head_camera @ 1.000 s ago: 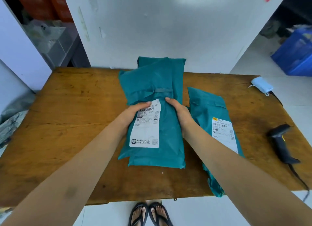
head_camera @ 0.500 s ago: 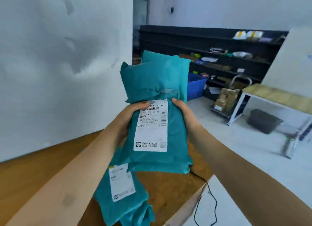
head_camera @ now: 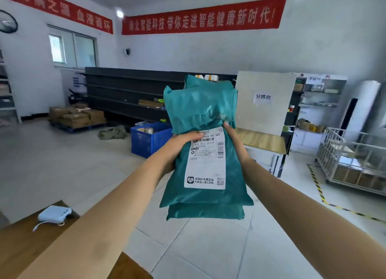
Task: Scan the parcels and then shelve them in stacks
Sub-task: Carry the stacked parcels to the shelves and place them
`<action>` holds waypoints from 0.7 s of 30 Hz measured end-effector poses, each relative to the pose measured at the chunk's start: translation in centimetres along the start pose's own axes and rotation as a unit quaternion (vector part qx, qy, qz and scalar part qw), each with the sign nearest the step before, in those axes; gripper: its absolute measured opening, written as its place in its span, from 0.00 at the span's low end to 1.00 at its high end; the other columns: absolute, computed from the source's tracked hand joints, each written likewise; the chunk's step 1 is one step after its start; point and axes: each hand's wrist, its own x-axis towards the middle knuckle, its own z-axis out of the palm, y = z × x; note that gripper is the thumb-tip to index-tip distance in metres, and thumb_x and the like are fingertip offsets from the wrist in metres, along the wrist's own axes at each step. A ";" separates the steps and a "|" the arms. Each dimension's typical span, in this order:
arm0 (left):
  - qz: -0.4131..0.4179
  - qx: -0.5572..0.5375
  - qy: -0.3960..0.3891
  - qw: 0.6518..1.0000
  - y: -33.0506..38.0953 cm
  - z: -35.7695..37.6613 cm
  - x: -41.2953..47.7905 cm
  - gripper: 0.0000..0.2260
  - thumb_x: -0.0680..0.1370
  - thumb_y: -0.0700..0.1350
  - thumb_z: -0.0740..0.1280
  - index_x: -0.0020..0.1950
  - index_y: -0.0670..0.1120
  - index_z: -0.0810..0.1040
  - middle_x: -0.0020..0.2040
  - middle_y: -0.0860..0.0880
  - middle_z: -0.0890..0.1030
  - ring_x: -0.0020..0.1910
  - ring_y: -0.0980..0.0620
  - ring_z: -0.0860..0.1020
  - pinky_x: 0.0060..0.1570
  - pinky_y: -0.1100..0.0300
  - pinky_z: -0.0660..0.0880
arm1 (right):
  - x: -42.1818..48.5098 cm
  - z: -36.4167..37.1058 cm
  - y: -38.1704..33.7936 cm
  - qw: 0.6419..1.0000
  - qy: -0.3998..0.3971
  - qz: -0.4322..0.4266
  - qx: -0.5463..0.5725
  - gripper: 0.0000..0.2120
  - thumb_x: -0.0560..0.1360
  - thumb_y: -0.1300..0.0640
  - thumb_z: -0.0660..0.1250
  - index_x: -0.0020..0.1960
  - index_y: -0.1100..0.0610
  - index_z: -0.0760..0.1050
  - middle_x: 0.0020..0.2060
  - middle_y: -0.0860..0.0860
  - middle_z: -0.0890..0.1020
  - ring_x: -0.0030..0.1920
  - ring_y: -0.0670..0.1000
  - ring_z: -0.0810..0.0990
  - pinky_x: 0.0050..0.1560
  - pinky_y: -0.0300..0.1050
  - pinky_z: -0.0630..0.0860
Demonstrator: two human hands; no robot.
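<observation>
I hold a stack of teal plastic parcels [head_camera: 200, 111] up in front of me, above the floor. The top parcel carries a white shipping label [head_camera: 205, 159] with barcodes, facing me. My left hand [head_camera: 179, 146] grips the stack's left edge, thumb lying over the label's top. My right hand [head_camera: 232, 142] grips the right edge, fingers hidden behind the parcels. A second parcel shows under the first at the bottom [head_camera: 205, 213] and top. A long dark shelf unit [head_camera: 125, 91] stands against the far wall, mostly bare.
The wooden table corner [head_camera: 18, 245] sits lower left with a light blue device [head_camera: 54, 214] on it. A blue crate [head_camera: 150, 140] stands on the floor ahead. Cardboard boxes [head_camera: 75, 117] lie on a pallet at left. Another table [head_camera: 261, 140] with a white board and a metal cage cart [head_camera: 353, 159] stand right.
I lifted the parcel stack off the wooden table with both hands and turned right, away from the table. The view now faces the room and the dark shelves; the scanner and remaining parcel left the view.
</observation>
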 end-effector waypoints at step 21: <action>0.085 0.061 0.040 0.994 0.0 -1.2 50.0 0.31 0.64 0.50 0.77 0.65 0.48 0.73 0.54 0.48 0.84 0.51 0.50 0.83 0.49 0.55 0.78 | 45.9 -24.9 0.1 0.999 -0.050 0.017 -0.015 0.24 0.78 0.39 0.54 0.57 0.55 0.78 0.47 0.54 0.86 0.47 0.52 0.85 0.47 0.47 0.79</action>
